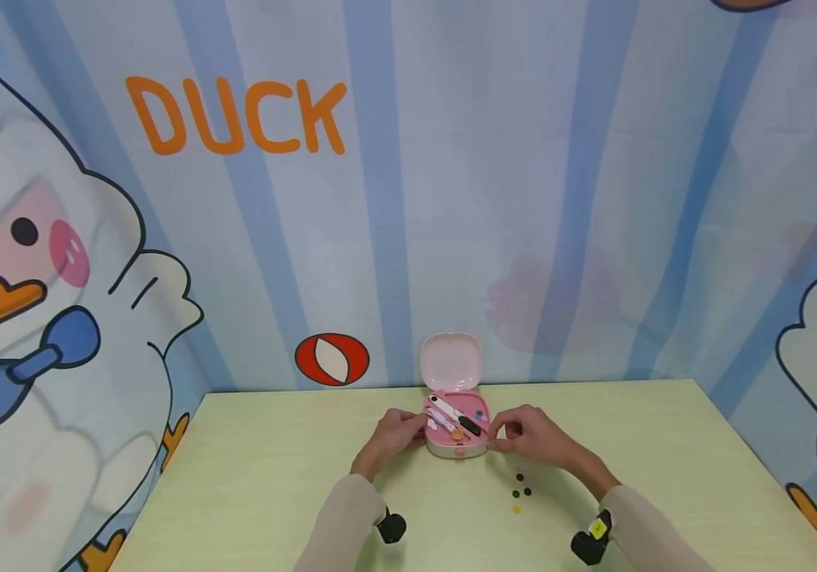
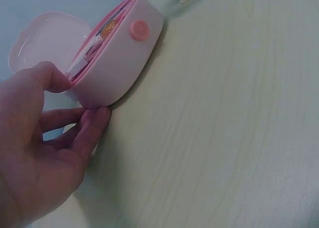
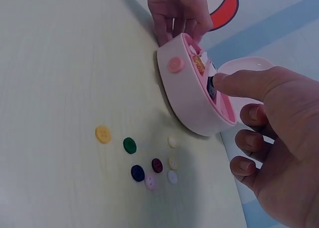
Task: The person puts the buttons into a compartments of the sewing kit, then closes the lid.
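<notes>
A small pink-and-white box (image 1: 456,451) stands on the table with its pale lid (image 1: 451,361) raised at the back. Inside lie a white tool with a black end (image 1: 457,413), an orange round item (image 1: 457,434) and other small pieces. My left hand (image 1: 396,435) grips the box's left side, thumb at the rim (image 2: 50,77) and fingertips (image 2: 102,113) low on the wall. My right hand (image 1: 533,435) is at the right side. In the right wrist view its thumb (image 3: 244,83) extends across the rim, the other fingers loosely bent with nothing held.
Several loose buttons lie on the table right of and in front of the box, among them a yellow button (image 3: 103,134), a green button (image 3: 129,145) and a dark blue button (image 3: 137,172). Behind the pale wooden table (image 1: 272,477) hangs a striped curtain (image 1: 437,199) printed with ducks.
</notes>
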Tool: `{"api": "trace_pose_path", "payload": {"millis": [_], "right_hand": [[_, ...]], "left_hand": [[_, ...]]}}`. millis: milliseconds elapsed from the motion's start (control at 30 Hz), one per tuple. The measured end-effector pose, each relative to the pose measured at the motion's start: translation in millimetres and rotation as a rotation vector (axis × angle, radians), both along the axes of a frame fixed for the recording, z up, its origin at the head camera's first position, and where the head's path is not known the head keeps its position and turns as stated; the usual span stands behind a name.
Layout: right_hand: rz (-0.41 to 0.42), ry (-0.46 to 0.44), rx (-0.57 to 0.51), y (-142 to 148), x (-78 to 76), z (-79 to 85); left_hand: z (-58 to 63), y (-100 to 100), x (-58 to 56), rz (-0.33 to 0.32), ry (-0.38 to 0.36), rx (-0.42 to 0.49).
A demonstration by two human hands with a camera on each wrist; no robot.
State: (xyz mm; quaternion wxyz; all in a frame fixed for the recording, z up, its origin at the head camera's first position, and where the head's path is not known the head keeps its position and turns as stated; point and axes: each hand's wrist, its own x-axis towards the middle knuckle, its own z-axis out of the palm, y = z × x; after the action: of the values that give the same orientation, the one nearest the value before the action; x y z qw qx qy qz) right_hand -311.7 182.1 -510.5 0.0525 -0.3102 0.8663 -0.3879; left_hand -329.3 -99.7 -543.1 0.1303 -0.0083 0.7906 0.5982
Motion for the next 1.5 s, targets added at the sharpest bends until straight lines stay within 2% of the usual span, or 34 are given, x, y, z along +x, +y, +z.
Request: {"api": "trace_pose_path", "payload": {"millis": [333, 500, 667, 800, 1167, 1500], "right_hand": [[-0.061, 0.01, 0.013, -12, -31.0, 5.2], [-0.081, -0.027, 0.013, -18, -40.0, 6.1], [-0.095, -0.036, 0.041, -23, -47.1, 6.7], [-0.139, -0.052, 0.053, -26, -51.7, 6.5], [-0.236, -0.105, 0.068, -31, -49.4, 7.2], [-0.19, 0.0, 0.033, -13, -41.1, 18.7]], "left_hand": [[0.5, 0, 0.1, 0.005, 0.0, -0.001], [-1.6, 0, -1.4, 0.011, -0.014, -0.005], [-3.9, 1, -2.4, 0.008, 0.007, -0.024], [-4.6, 1, -2.6, 0.006, 0.021, -0.034], [-3.0, 2, -0.7, 0.003, 0.018, -0.04], [-0.7, 1, -0.1, 0.015, 0.02, -0.061]]}}
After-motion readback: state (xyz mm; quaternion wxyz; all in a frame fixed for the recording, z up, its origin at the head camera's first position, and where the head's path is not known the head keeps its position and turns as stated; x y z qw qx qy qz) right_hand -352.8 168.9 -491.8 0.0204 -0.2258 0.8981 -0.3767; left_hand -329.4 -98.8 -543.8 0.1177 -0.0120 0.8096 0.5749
